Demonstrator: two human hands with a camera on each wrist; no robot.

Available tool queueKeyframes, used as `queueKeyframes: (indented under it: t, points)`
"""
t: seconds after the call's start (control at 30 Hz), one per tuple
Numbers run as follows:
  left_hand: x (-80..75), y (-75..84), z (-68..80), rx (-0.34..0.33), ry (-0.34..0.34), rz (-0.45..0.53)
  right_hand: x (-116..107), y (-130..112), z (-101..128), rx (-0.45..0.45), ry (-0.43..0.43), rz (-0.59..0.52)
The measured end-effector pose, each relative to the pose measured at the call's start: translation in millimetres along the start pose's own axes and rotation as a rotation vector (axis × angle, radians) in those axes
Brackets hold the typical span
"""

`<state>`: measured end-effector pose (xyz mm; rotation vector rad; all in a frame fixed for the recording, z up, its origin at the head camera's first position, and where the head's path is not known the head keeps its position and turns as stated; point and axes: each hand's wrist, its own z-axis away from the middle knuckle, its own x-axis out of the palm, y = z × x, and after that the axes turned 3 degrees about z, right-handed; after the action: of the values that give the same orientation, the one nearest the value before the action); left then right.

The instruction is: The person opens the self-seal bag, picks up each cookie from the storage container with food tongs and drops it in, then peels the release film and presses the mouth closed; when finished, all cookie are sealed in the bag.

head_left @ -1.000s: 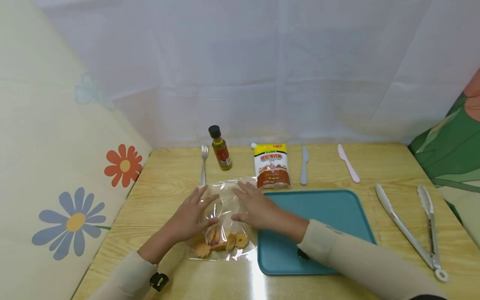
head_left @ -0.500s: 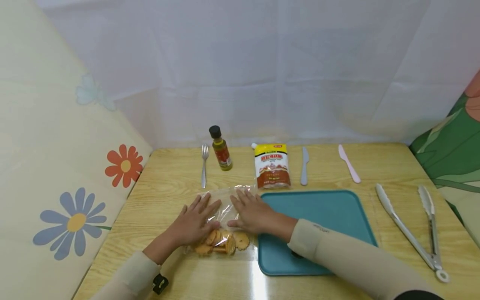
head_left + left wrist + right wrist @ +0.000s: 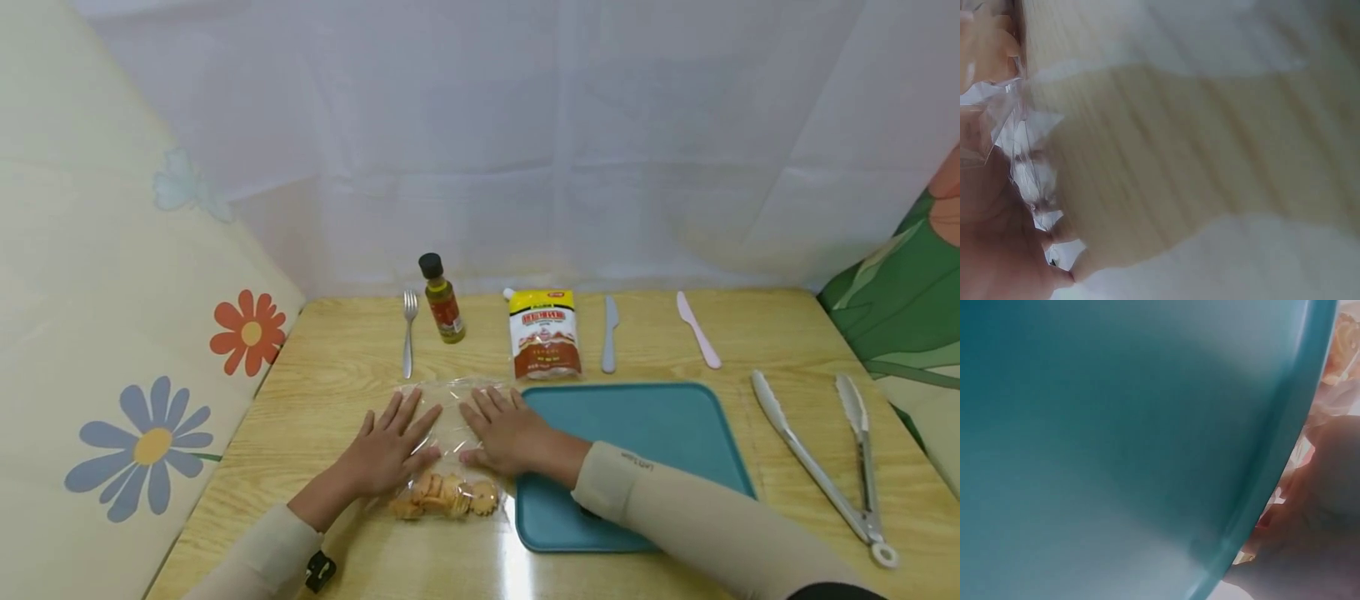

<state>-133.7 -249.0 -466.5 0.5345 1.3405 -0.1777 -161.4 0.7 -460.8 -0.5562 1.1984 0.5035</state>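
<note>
A clear plastic bag [image 3: 450,417] lies flat on the wooden table [image 3: 337,375], with several round golden biscuits [image 3: 444,497] bunched at its near end. My left hand [image 3: 390,446] presses flat on the bag's left side, fingers straight and spread. On its right side my right hand [image 3: 504,429] presses flat as well, beside the teal tray [image 3: 645,450]. The left wrist view shows crinkled plastic [image 3: 1019,156] against the table. In the right wrist view the tray's surface [image 3: 1116,437] fills the frame, with the biscuits [image 3: 1344,344] at the top right edge.
Along the back stand a fork [image 3: 407,332], a small oil bottle [image 3: 441,298], a yellow and brown sauce pouch [image 3: 544,332], a grey knife [image 3: 609,333] and a pink knife [image 3: 697,328]. Metal tongs [image 3: 821,462] lie right of the tray. Flowered fabric walls close both sides.
Both hands have slid toward me over the bag, flattening it. The biscuits have been pushed closer together at the bag's near end.
</note>
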Motion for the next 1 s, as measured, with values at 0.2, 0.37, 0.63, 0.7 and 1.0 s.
queueKeyframes:
  t: [0.2,0.37,0.63,0.7,1.0]
  points:
    - [2.9,1.6,1.7,-0.012,-0.014,-0.015,0.3,-2.8,2.4,0.001,-0.006,0.021]
    - [3.7,3.3,2.3,-0.018,-0.015,-0.031,1.6,-3.3,2.9,0.006,-0.010,0.022]
    - [7.6,4.4,0.0,-0.010,0.003,-0.029,1.4,-0.3,4.4,0.004,-0.012,0.012]
    - [6.2,5.2,-0.5,-0.006,0.006,-0.018,0.8,0.9,4.7,0.002,-0.011,-0.007]
    - [-2.6,4.7,-2.1,-0.004,0.001,0.035,-5.5,9.8,7.5,-0.027,0.062,-0.095]
